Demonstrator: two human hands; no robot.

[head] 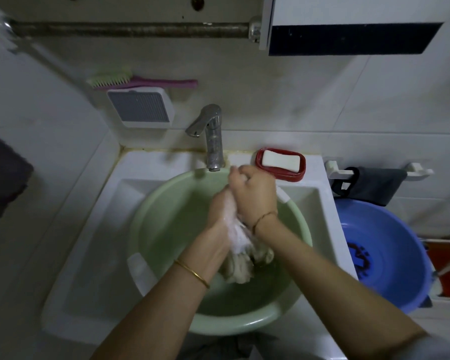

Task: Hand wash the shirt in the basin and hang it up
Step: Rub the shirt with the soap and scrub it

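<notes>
A pale green basin sits in the white sink under the tap. Over its middle, a wet, pale shirt is bunched and soapy; its lower end hangs to the water. My left hand grips the bunched cloth from the left. My right hand grips its upper part from the right, pressed against the left hand. Most of the shirt is hidden between my hands.
A chrome tap stands behind the basin. A white soap bar in a red dish lies on the sink's back right corner. A blue basin sits to the right, below a rail holding a dark cloth. A brush rests on the wall shelf.
</notes>
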